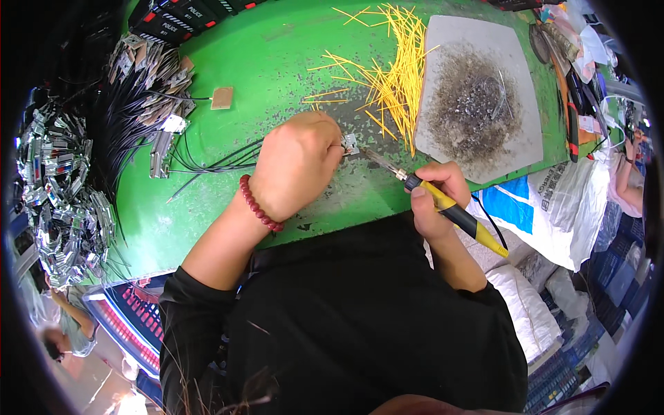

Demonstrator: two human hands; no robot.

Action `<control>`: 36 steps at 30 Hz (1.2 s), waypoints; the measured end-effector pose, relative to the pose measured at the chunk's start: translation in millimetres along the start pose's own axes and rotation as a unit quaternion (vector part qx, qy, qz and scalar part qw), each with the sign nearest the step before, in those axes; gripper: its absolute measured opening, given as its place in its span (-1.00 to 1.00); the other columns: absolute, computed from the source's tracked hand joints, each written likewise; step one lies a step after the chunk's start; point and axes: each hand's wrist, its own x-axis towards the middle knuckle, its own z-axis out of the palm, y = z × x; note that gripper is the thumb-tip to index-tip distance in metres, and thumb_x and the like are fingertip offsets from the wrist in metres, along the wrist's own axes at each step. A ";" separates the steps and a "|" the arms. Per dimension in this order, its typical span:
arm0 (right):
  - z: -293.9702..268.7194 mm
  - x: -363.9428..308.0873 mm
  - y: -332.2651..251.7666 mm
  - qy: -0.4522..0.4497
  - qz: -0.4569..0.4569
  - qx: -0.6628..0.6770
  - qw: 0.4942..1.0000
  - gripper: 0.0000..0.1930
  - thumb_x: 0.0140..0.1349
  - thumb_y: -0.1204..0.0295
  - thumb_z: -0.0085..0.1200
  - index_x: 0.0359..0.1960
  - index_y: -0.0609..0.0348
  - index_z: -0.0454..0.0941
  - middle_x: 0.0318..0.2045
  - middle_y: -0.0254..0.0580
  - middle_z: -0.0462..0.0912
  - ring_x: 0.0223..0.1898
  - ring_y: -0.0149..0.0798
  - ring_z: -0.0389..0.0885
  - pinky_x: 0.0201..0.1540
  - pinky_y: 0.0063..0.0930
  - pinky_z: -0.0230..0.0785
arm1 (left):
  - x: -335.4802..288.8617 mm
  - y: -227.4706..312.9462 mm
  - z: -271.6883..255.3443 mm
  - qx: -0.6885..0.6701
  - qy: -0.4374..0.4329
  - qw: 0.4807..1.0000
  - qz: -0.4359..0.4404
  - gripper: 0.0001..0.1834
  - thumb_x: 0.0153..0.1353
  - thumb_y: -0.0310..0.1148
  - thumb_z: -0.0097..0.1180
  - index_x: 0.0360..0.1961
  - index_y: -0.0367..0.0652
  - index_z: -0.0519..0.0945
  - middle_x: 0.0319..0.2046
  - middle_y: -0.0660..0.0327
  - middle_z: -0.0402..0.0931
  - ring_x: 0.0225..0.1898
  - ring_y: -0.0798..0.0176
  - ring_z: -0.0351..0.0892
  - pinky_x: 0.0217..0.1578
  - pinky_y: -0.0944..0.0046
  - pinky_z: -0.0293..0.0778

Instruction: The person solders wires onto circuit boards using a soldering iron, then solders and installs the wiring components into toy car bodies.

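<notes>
My right hand (436,197) is wrapped round a yellow and black soldering iron (455,211). The iron's metal tip points up and left, close to a small silvery metal piece (351,144) on the green table. Bent over the table, my left hand (297,162) is closed on thin black wires (238,153), its fingertips beside the metal piece. The fingers hide the wire ends, and whether the tip touches the metal piece I cannot tell. These wires run left to a shiny metal bracket (160,155) lying on the table.
Yellow thin sticks (394,83) lie in a loose heap beyond my hands. Right of them is a grey board (477,90) with dark residue. Black cables with square tan ends (149,83) and piled metal brackets (59,200) fill the left side. Pliers (573,124) lie at the right edge.
</notes>
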 end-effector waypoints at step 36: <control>1.3 7.2 -9.6 -0.054 0.033 -0.031 0.998 -0.78 0.21 0.44 0.15 -0.21 0.25 0.40 -0.47 -0.27 0.52 -0.47 -0.48 0.47 -0.37 -0.60 0.33 | 8.0 4.1 -2.2 0.067 -0.028 0.997 0.012 -0.93 0.05 -0.54 0.14 -0.52 -0.31 0.54 -0.43 0.04 0.52 -0.34 -0.10 0.56 -0.31 0.02 0.51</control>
